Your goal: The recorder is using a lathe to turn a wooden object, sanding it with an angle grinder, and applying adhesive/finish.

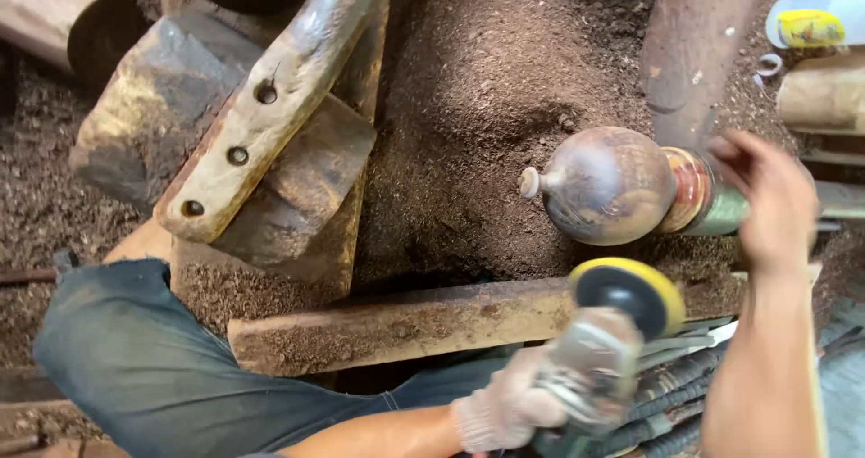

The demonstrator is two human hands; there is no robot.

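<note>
On the far left lies a jeans-covered knee (135, 359), and above it a grey wooden plank (261, 116) with three holes rests over darker blocks (153, 107). A long wooden beam (405, 323), dusted with sawdust, runs across the lower middle.

The left hand (505, 408) wears a knitted glove and is closed around the body of a grinder (586, 368), whose yellow sanding disc (631, 296) sits just below the round wooden piece (608, 185). This piece is bulb-shaped with a small knob on its left end, and it seems fixed on a lathe; its right end shows a painted band (689, 190). The right hand (766, 197) is bare, the fingers loosely bent over the band and the metal part beside it; it is blurred, so I cannot tell whether it really grips anything.

The risks I see: the bare fingers are very near a part that may turn, so skin could be caught. If the disc meets the wood at a steep angle, it may kick or dig a flat spot. The glove threads could also catch in the disc. Thick sawdust (487, 80) everywhere can hide things and rise into the eyes.
</note>
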